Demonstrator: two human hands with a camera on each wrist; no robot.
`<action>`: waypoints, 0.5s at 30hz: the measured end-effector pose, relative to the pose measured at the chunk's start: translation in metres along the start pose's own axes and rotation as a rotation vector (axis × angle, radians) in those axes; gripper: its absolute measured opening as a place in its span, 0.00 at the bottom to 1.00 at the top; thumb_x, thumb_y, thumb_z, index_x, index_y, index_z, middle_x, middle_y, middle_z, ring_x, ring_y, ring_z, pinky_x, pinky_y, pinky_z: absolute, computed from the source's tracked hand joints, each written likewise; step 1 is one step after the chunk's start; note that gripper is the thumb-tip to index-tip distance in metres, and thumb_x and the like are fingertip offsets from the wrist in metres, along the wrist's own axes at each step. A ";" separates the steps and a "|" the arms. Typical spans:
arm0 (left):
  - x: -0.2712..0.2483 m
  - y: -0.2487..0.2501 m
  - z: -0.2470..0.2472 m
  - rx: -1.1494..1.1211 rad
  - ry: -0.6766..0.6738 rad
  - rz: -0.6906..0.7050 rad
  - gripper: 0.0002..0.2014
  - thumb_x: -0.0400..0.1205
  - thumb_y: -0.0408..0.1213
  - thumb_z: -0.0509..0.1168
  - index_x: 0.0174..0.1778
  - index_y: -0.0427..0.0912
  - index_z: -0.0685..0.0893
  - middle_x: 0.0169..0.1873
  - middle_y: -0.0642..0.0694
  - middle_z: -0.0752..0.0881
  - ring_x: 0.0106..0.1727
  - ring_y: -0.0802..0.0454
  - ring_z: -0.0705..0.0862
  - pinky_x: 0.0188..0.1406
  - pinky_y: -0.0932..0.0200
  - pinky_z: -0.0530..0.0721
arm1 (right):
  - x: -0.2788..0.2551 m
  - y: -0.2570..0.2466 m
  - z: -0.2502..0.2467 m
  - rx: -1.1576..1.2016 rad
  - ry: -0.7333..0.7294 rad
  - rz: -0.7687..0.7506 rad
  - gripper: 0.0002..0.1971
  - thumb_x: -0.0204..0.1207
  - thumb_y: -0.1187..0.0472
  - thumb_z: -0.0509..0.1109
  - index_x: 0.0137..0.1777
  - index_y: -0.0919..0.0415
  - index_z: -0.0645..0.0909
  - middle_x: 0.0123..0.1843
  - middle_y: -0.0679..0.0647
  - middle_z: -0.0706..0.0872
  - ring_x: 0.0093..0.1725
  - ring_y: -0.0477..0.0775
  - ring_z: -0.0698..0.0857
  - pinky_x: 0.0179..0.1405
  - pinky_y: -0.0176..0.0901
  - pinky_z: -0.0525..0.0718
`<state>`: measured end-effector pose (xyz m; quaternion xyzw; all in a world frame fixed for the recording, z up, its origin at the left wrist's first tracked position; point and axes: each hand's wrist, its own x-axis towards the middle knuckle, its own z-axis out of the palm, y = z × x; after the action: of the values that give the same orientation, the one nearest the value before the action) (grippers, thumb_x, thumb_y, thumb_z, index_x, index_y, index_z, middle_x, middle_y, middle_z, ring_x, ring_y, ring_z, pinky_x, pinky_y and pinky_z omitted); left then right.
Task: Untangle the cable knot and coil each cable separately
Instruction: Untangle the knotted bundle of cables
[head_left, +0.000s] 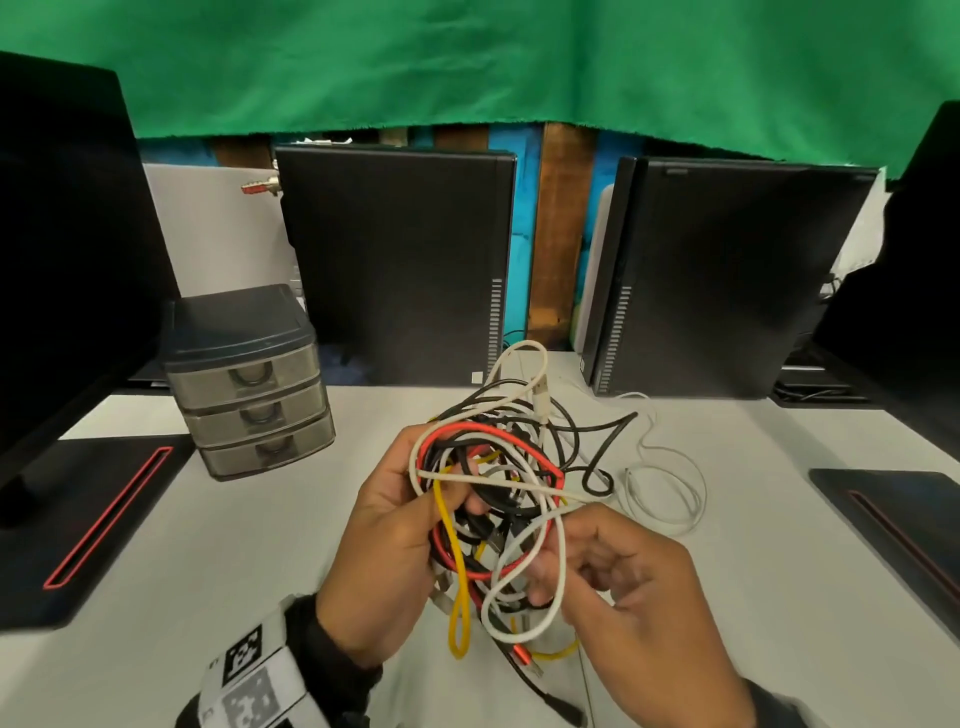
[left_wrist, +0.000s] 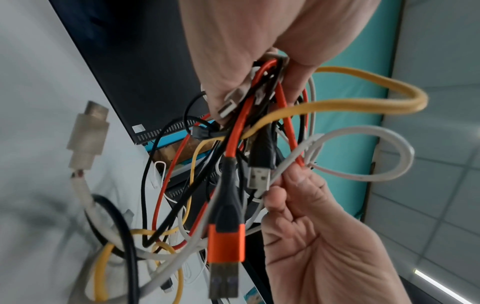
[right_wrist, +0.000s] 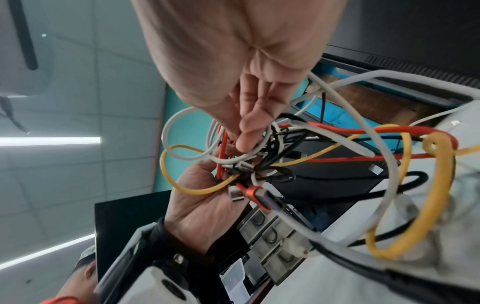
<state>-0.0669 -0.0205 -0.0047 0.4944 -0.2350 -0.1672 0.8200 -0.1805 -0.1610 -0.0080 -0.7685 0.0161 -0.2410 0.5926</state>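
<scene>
Over white table (head_left: 208, 571): knot (head_left: 498, 499) of red, yellow, white, black cables.

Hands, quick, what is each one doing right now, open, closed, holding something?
Left hand: fingers curled around the cable knot, holding it up.
Right hand: pinching a white cable in the knot.

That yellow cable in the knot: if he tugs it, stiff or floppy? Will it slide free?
Likely floppy: the yellow cable hangs in a slack loop below the left hand. Probably won't slide free: it threads between the red cable and white cable, so it may snag. Looks light; the right hand only pinches strands.
</scene>
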 end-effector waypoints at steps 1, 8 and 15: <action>-0.001 0.000 0.001 0.002 -0.011 -0.004 0.13 0.74 0.34 0.67 0.52 0.50 0.89 0.48 0.35 0.89 0.45 0.39 0.87 0.41 0.47 0.90 | 0.001 0.000 0.000 0.021 -0.006 0.011 0.13 0.75 0.67 0.76 0.40 0.44 0.89 0.36 0.57 0.91 0.35 0.56 0.89 0.34 0.43 0.84; -0.013 -0.008 0.014 0.073 -0.055 -0.042 0.08 0.79 0.36 0.68 0.51 0.51 0.89 0.30 0.39 0.83 0.31 0.50 0.82 0.24 0.59 0.81 | 0.005 0.006 -0.001 0.126 0.096 0.116 0.13 0.73 0.75 0.77 0.33 0.57 0.89 0.29 0.63 0.88 0.21 0.57 0.82 0.21 0.42 0.80; -0.010 0.006 0.017 0.363 -0.039 0.169 0.17 0.82 0.24 0.65 0.43 0.53 0.90 0.32 0.49 0.88 0.32 0.54 0.84 0.32 0.59 0.85 | 0.011 0.004 -0.001 0.198 0.096 0.170 0.05 0.66 0.69 0.80 0.36 0.58 0.92 0.30 0.64 0.90 0.25 0.54 0.87 0.22 0.36 0.80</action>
<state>-0.0842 -0.0249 0.0054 0.6092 -0.3177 -0.0623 0.7239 -0.1704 -0.1669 -0.0074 -0.6896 0.0856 -0.2268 0.6824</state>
